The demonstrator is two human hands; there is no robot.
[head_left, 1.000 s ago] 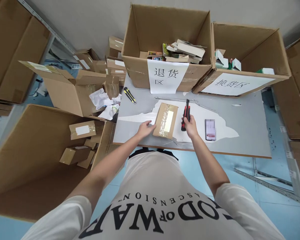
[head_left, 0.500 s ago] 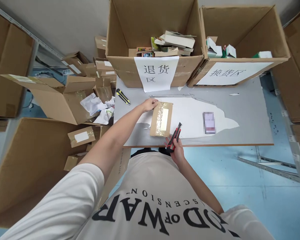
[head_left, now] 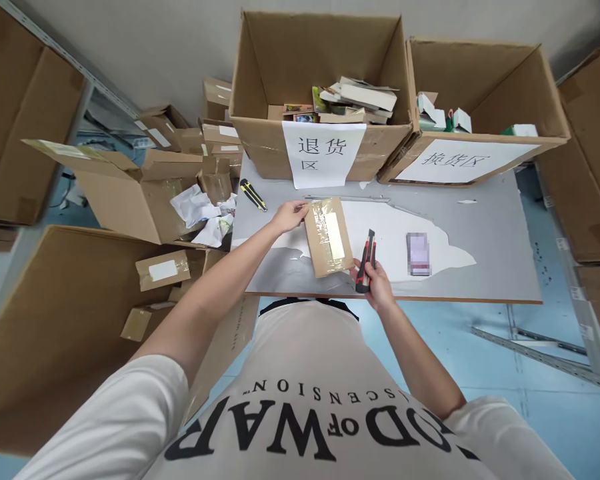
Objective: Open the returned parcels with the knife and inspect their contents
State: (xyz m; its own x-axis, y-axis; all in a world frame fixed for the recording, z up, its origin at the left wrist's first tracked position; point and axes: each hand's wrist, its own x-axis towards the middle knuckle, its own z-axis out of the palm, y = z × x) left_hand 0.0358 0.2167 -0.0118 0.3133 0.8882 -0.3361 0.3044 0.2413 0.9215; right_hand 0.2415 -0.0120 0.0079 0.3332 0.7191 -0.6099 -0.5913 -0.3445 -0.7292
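A small taped cardboard box with a white label is held above the table. My left hand is closed on its upper left corner. In my right hand is a red and black box cutter, its tip pointing away from me. Fingers of that same hand touch the lower right corner of the box. A yellow and black box cutter lies on the table, to the left beyond my left hand. The phone-like purple item, blurred over, lies to the right of my right hand.
Two big open cartons stand at the table's back: one with books, the other with green-white boxes. On the left are a large open carton with small parcels, an open box and crumpled paper.
The small box has tilted, its lower end swinging right. My right hand with the red and black box cutter has moved right and slightly up. The camera view has shifted a little.
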